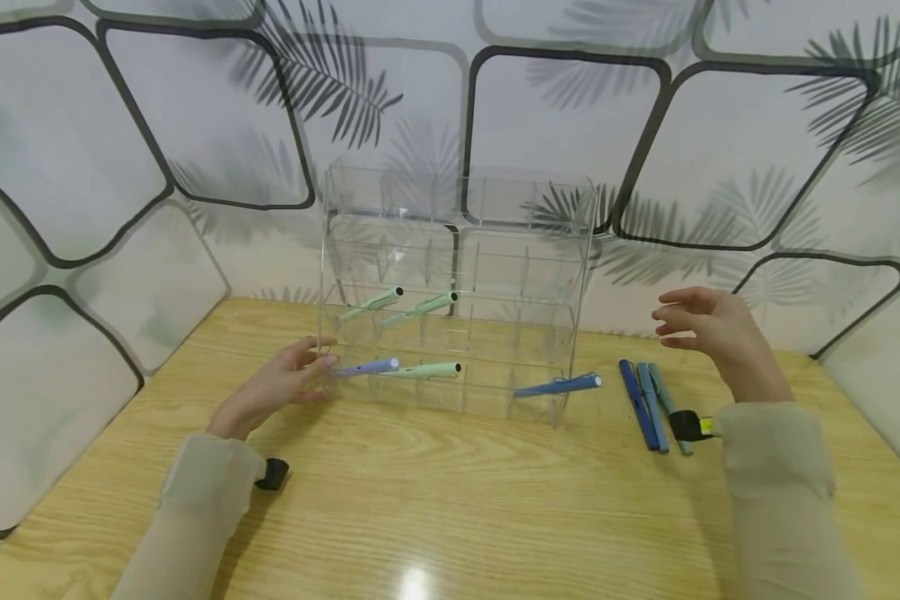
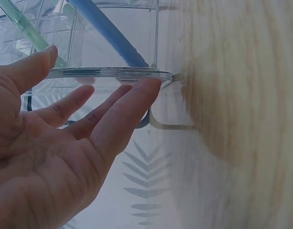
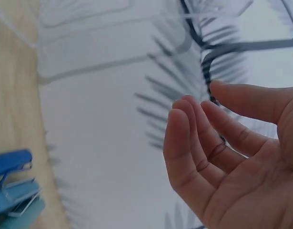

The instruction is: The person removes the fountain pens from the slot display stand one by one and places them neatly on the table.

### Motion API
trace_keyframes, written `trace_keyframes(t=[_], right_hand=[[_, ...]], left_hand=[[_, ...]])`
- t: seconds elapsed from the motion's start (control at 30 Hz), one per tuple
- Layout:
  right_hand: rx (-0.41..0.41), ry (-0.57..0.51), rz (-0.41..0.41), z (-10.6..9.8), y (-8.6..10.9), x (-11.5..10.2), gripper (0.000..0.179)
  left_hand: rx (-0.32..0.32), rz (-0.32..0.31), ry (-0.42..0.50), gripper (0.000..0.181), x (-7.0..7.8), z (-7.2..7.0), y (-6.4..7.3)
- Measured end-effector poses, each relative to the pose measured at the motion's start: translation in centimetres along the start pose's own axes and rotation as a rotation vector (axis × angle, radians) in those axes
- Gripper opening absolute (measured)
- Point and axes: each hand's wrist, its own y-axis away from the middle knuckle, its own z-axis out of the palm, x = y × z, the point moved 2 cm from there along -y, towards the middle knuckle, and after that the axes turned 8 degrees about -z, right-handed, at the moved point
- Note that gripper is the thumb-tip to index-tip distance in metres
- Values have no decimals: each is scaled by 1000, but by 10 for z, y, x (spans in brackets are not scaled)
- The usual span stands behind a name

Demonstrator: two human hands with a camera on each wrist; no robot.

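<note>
A clear acrylic rack (image 1: 487, 333) with several rows of compartments stands against the wall. My left hand (image 1: 288, 379) touches its left side, fingers (image 2: 132, 105) extended along the side panel and thumb near the front. Beside that hand a purple-blue pen (image 1: 367, 367) lies in the bottom row, then a light green pen (image 1: 427, 370). A blue pen (image 1: 558, 385) sits in the bottom row's right part, its end sticking out. My right hand (image 1: 720, 333) hovers above the table at right, fingers loosely bent and holding nothing. Below it lie a dark blue pen (image 1: 637, 404), a lighter blue pen (image 1: 652, 407) and a grey-green pen (image 1: 663, 392).
In the row above the bottom, two mint green pens (image 1: 420, 309) lean outward. The wood-grain table (image 1: 420, 475) meets a wall covering (image 1: 562, 125) with dark outlines and leaf prints. Black wrist devices (image 1: 272, 474) are worn on both arms.
</note>
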Motion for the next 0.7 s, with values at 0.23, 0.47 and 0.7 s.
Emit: trace_keyframes(t=[0.23,0.47,0.7], right_hand=[[-24,-35,-37,15,-7,-28,33],[-65,-38,-97,35,-13,-47,32],[-105,-40,-141,53,-17,-66,43]], left_hand=[[0,-1,5,62,-1,0,-1],[-5,-11,12,63,-2,1,-1],[4,-9,7,61,-1,1,0]])
